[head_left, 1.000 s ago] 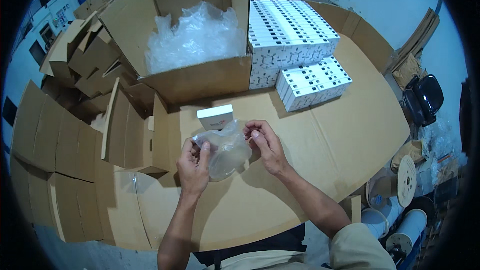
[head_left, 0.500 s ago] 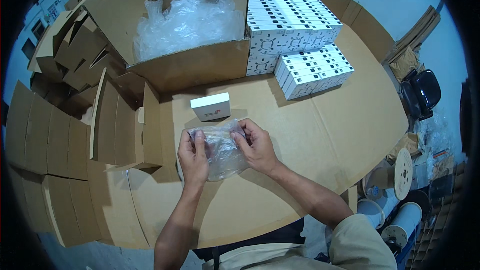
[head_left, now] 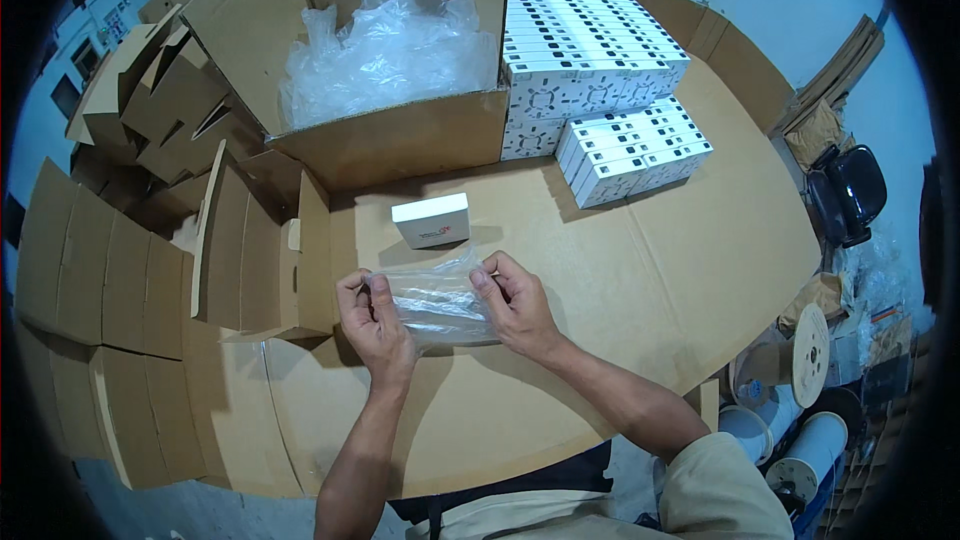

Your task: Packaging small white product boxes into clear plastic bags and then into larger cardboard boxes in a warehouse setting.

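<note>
A clear plastic bag is stretched sideways between my two hands, above the cardboard-covered table. My left hand pinches its left edge between thumb and fingers. At the opposite edge, my right hand grips the film in the same way. Light glints off the creases, and I cannot make out anything inside the bag. Just beyond it stands a small white box with a small dark and red print on its front, apart from both hands.
A large open carton at the back holds a heap of clear plastic bags. White patterned boxes are stacked to its right. Open cardboard boxes stand along the left. Spools and a black chair are off the table's right side.
My hands have moved apart, pulling the bag wider and tauter between them. The view has shifted slightly; the white box stays standing on the table.
</note>
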### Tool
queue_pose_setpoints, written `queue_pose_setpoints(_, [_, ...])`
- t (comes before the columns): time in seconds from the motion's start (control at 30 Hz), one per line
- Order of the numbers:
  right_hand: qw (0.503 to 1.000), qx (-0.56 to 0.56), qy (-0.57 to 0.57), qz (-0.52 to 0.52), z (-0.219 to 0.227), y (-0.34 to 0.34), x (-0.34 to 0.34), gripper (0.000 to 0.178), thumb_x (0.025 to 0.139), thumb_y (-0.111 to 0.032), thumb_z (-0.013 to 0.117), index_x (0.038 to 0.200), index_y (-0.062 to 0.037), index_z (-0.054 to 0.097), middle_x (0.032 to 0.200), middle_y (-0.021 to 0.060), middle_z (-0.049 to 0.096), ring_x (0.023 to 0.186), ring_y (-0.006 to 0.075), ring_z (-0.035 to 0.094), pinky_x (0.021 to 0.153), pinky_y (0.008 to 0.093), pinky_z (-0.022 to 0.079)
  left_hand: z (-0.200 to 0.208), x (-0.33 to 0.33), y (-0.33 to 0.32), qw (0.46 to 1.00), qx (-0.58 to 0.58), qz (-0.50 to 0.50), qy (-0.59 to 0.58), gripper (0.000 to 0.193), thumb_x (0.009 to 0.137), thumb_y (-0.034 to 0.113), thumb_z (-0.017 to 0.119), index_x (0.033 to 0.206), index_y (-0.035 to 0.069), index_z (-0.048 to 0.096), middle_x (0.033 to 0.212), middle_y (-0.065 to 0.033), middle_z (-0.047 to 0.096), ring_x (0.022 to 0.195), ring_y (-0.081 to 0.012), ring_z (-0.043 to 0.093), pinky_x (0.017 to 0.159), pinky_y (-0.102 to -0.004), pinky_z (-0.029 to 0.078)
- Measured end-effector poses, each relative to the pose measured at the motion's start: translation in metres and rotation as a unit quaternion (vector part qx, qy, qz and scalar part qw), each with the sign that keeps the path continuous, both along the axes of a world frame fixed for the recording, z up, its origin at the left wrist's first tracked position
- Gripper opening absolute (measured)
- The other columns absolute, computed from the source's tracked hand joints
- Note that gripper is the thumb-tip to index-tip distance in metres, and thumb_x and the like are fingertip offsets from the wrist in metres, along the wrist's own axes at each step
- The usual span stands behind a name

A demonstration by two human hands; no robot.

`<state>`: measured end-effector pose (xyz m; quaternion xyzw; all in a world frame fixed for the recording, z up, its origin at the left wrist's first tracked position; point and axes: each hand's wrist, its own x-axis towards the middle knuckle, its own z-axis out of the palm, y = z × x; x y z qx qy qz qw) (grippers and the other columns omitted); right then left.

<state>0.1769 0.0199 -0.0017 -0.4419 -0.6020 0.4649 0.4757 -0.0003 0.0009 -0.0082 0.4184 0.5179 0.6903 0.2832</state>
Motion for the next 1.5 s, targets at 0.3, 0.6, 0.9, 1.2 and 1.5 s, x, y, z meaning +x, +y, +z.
queue_pose_setpoints(0.3, [0.997, -0.021, 0.065, 0.031, -0.001, 0.000, 0.000, 0.018, 0.104, -0.018, 0.061, 0.106, 0.0003, 0.058, 0.081, 0.0033, 0.063, 0.073, 0.0069, 0.055, 0.066, 0.0263, 0.047, 0.007, 0.002, -0.003, 0.989, -0.100, -0.107, 0.019, 0.019, 0.104, 0.021, 0.064, 0.101, 0.002, 0.062, 0.081, 0.0017, 0.059, 0.075, -0.0037, 0.051, 0.066, -0.0214, 0.042])
queue_pose_setpoints(0.6, [0.981, -0.094, 0.167, 0.012, -0.006, 0.009, 0.009, 0.016, 0.105, -0.016, 0.060, 0.106, -0.0001, 0.065, 0.090, -0.0021, 0.064, 0.083, 0.0053, 0.057, 0.076, 0.0235, 0.048, 0.006, 0.008, -0.005, 0.995, -0.054, -0.071, 0.047, 0.023, 0.108, 0.023, 0.054, 0.105, 0.002, 0.063, 0.085, 0.0015, 0.060, 0.067, -0.0058, 0.051, 0.060, -0.0231, 0.043])
queue_pose_setpoints(0.9, [0.992, -0.078, 0.099, -0.026, -0.002, 0.002, 0.002, 0.020, 0.106, -0.019, 0.059, 0.099, -0.0011, 0.063, 0.081, -0.0006, 0.063, 0.074, 0.0062, 0.058, 0.066, 0.0257, 0.048, 0.001, 0.008, -0.007, 0.990, -0.014, -0.024, 0.139, 0.023, 0.109, 0.022, 0.052, 0.109, 0.001, 0.062, 0.086, -0.0026, 0.063, 0.069, -0.0094, 0.056, 0.062, -0.0266, 0.048])
queue_pose_setpoints(1.2, [0.995, -0.006, 0.000, -0.103, -0.007, 0.003, 0.001, 0.030, 0.108, -0.025, 0.054, 0.090, -0.0007, 0.060, 0.062, 0.0031, 0.054, 0.060, 0.0081, 0.051, 0.054, 0.0306, 0.043, 0.003, 0.014, -0.011, 0.982, -0.128, -0.094, 0.107, 0.031, 0.108, 0.024, 0.052, 0.089, 0.001, 0.059, 0.068, -0.0029, 0.055, 0.063, -0.0089, 0.049, 0.056, -0.0305, 0.043])
queue_pose_setpoints(1.5, [0.989, 0.033, -0.007, -0.142, -0.008, 0.003, -0.001, 0.033, 0.109, -0.025, 0.051, 0.090, -0.0002, 0.060, 0.066, 0.0045, 0.054, 0.064, 0.0095, 0.048, 0.057, 0.0317, 0.042, 0.008, 0.013, -0.006, 0.984, -0.124, -0.067, 0.109, 0.035, 0.109, 0.025, 0.048, 0.086, 0.000, 0.055, 0.067, -0.0041, 0.046, 0.066, -0.0103, 0.042, 0.059, -0.0310, 0.039])
